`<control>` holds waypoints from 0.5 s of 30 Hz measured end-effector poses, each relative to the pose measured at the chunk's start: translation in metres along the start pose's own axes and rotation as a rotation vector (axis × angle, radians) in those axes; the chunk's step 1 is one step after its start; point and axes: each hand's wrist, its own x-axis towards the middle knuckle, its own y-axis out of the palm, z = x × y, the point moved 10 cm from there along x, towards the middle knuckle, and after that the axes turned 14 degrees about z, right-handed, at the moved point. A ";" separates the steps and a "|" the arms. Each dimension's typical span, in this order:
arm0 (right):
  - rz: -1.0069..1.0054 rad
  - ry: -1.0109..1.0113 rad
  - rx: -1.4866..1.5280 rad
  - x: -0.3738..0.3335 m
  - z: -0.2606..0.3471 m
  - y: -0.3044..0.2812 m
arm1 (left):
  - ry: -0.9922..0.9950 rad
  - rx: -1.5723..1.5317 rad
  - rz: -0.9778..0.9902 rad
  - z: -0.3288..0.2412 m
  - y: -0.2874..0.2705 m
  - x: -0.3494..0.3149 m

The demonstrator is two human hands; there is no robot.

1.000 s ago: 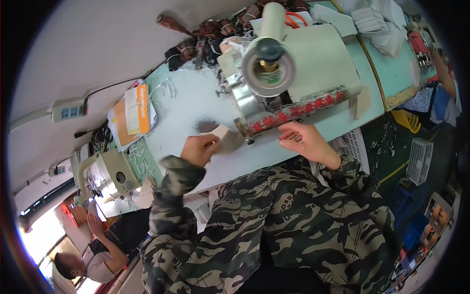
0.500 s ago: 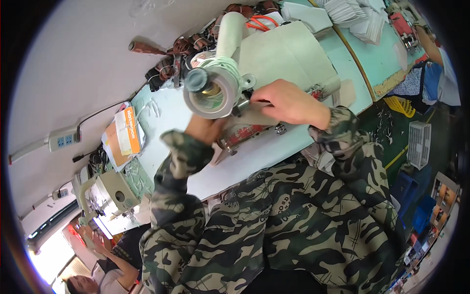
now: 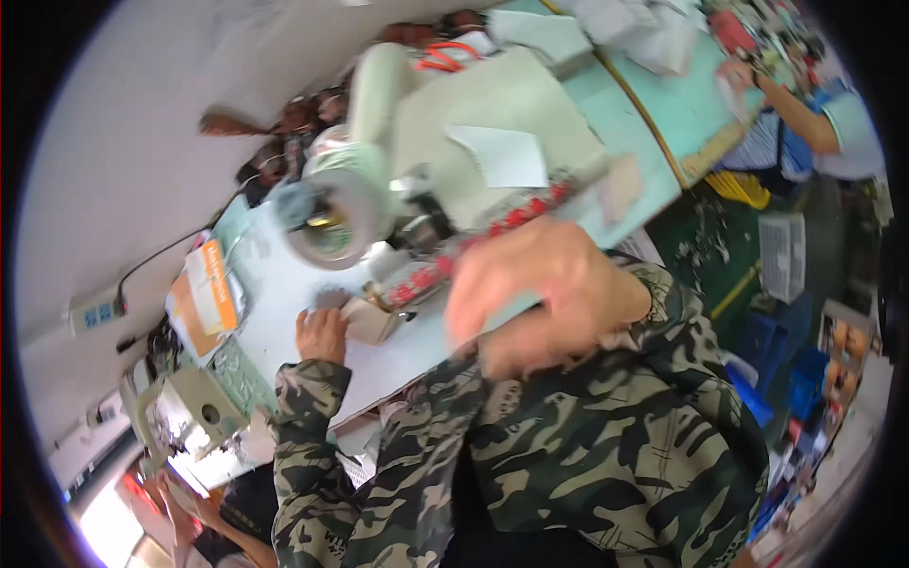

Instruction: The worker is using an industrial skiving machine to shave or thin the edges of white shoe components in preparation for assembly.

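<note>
A pale sewing machine [image 3: 492,106] stands on the light table, with a red-patterned strip along its near edge. Rings of pale thread or wire sit round the thread spool [image 3: 327,213] at its left end. My left hand [image 3: 322,336] rests on the table left of the machine, fingers spread and next to its beige end block [image 3: 369,320]. A small dark patch by the fingertips is too blurred to name. Held in front of my chest, near the machine's front edge, is my right hand [image 3: 544,298]; motion smears its fingers. A white cut sheet [image 3: 502,156] lies on the machine's top.
Dark and brown coiled straps [image 3: 284,142] lie behind the machine. An orange-and-white notebook [image 3: 216,284] is at the left. White stacks [image 3: 639,28] stand far right, where another person's hand [image 3: 734,76] works. A second machine [image 3: 189,407] is at lower left.
My right hand has come off the machine toward my chest. My left hand has moved from under the spool to the table at left. A white sheet now lies on the machine; the view has shifted.
</note>
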 end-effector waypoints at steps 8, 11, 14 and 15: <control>0.177 -0.703 0.521 0.017 0.105 0.042 | 0.254 -0.023 -0.077 0.009 0.026 0.006; 0.190 -0.713 0.544 0.015 0.108 0.044 | 0.258 -0.112 0.044 0.004 0.026 0.008; 0.205 -0.709 0.546 0.014 0.112 0.046 | 0.048 -0.140 -0.105 -0.010 -0.014 0.006; 0.210 -0.708 0.550 0.014 0.114 0.049 | -0.010 -0.162 -0.116 -0.007 -0.015 0.002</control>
